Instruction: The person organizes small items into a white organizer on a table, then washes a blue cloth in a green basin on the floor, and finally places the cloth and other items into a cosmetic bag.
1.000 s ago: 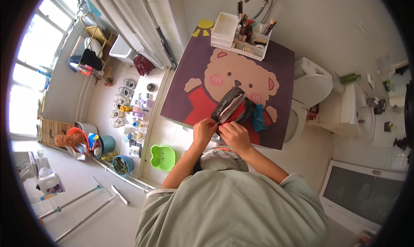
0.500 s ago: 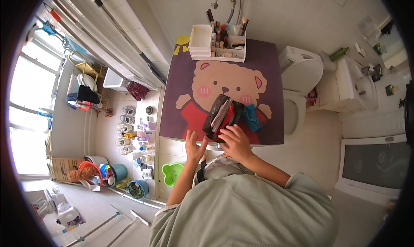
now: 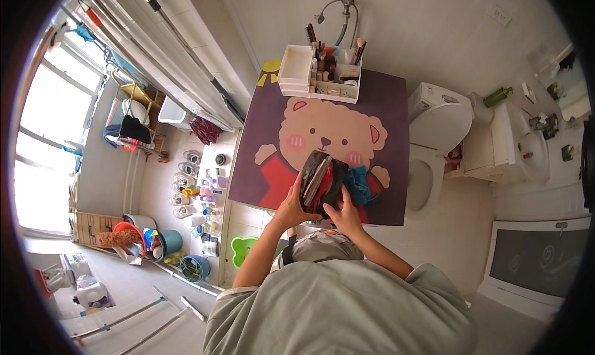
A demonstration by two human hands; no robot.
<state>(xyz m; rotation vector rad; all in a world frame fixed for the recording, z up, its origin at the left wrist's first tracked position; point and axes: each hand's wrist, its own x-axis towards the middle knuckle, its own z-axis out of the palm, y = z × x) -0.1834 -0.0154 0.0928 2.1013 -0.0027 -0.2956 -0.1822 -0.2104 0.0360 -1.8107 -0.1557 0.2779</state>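
A black pouch (image 3: 334,174) with its top open stands near the front edge of the bear-print mat (image 3: 248,175). Flat, pale-edged items (image 3: 318,180) and something red show inside it; I cannot make out what they are. My left hand (image 3: 292,207) holds the pouch by its left side, fingers along the wall. At its near right corner, my right hand (image 3: 346,218) grips it with thumb and fingers. A crumpled blue cloth (image 3: 358,186) lies against the pouch's right side, just beyond my right fingers.
At the mat's far edge stands a white organizer (image 3: 295,65) full of cosmetics and brushes. A toilet (image 3: 440,119) is to the right, with a washbasin (image 3: 519,138) beyond. Bottles and shoes line the left floor. A green basin (image 3: 243,251) sits by my left forearm.
My left hand has moved in from beside the pouch and taken hold of its left side. My right hand has shifted right and down to its near right corner.
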